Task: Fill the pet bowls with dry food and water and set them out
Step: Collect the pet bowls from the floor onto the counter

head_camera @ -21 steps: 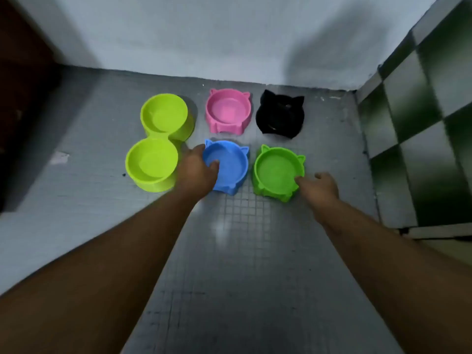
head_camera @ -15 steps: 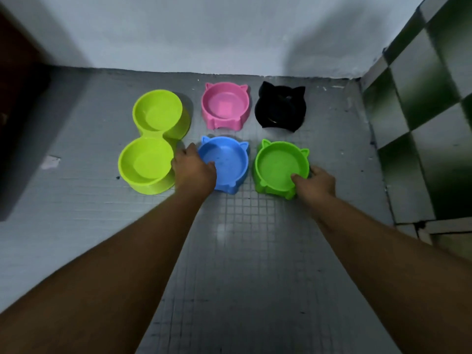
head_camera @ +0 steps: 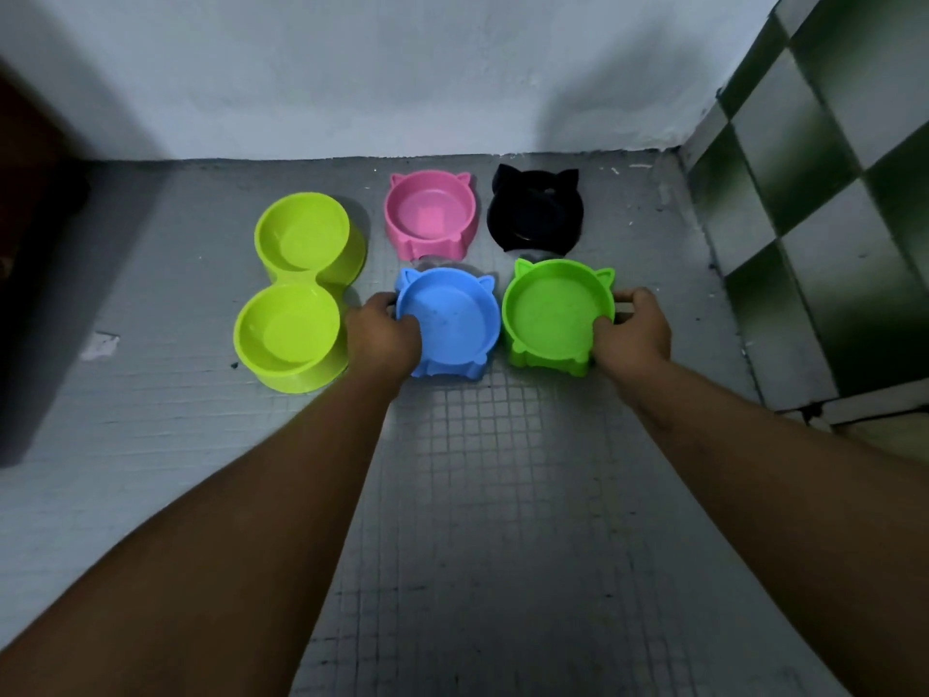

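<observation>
Floor [head_camera: 502,470] of small grey tiles, with five pet bowls set near the back wall [head_camera: 402,67]. Far left: lime double bowl [head_camera: 296,294], both cups facing up. Next: left hand [head_camera: 382,339] gripping the left rim of the blue cat-eared bowl [head_camera: 452,327], thumb over the edge, fingers curled on the outer wall. Behind it, pink bowl [head_camera: 430,216]. Just beside the blue one, green cat-eared bowl [head_camera: 553,314], its right rim gripped by the right hand [head_camera: 636,334], thumb inside. Behind the green one, black bowl [head_camera: 535,216]. Far right: checkered wall [head_camera: 829,193].

R hand [head_camera: 634,330] now has grip on green bowl [head_camera: 555,314] rim; thumb inside
</observation>
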Demonstrator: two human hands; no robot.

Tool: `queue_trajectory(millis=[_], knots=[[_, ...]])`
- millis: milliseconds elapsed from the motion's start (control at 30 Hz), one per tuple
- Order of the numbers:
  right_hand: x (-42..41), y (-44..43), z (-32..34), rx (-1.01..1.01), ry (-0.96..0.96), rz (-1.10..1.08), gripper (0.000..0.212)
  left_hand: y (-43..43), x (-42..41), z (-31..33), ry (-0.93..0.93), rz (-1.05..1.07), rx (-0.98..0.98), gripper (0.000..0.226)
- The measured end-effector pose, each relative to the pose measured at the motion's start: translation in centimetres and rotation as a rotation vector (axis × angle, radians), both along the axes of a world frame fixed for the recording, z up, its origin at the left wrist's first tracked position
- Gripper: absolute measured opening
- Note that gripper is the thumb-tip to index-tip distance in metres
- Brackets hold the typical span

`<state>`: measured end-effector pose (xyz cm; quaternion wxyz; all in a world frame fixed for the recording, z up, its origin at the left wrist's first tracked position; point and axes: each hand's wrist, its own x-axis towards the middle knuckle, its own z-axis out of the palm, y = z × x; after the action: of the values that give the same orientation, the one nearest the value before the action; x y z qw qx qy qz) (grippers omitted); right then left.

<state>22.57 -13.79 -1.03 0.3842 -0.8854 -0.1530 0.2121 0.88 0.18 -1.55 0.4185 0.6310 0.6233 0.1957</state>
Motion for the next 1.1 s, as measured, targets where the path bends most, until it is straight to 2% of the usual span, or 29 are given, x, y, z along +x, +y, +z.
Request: queue_trajectory(millis=[133,267,433,600,733,867,1100], knots=[[0.1,-0.6,4.0,0.088,0.108,0.022,0.038,-0.1,-0.8,3.8,-0.124,-0.028,-0.048,0.047],[-1.1,-1.3,12.2,0.159,0.209,-0.021,0.039,-0.6,-2.4,11.9,-0.253,-0.003,-0.099,0.052],[-4.3,-4.2,25.7,0.213,0.279,-0.097,0.035,-3.1,-5.5,25.7,-0.286,0.035,-0.158,0.045],[-6.8,-8.2,44.1,0.264,0.368,-0.125,0.033,-6.2,-8.7,43.9,-0.328,0.026,-0.210,0.037],[-9.0,-11.2,57.4,0.290,0.346,-0.110,0.031,-8.0,-11.0,55.7,-0.412,0.001,-0.224,0.034],[-12.3,-14.9,67.7,0.333,0.263,-0.149,0.033,-10.4,-13.2,65.4,-0.484,-0.073,-0.235,0.034],[-19.8,-25.5,78.1,0.518,0.219,-0.349,0.033,-17.4,-16.7,77.3,-0.559,-0.253,-0.247,0.035]])
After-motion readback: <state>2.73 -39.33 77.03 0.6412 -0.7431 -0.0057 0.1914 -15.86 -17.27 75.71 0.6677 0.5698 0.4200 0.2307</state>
